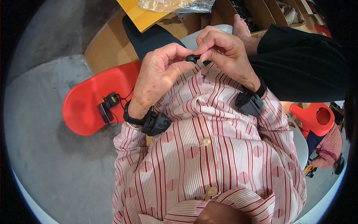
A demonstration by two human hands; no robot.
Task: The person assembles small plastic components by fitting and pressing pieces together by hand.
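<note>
A small rounded black piece sits between my two hands, above my striped shirt front. My left hand is closed, its thumb and forefinger pinching the piece from the left. From the other side, the thumb and forefinger of my right hand press together at the piece's right end. The fingertips cover part of it, so its exact kind cannot be made out. Both wrists carry black strapped devices, one by the left cuff and one by the right.
A red stool seat at the left bears black adapters with cables. Beyond my hands are a yellow board with clear plastic wrap and cardboard boxes. Another red stool stands at the right.
</note>
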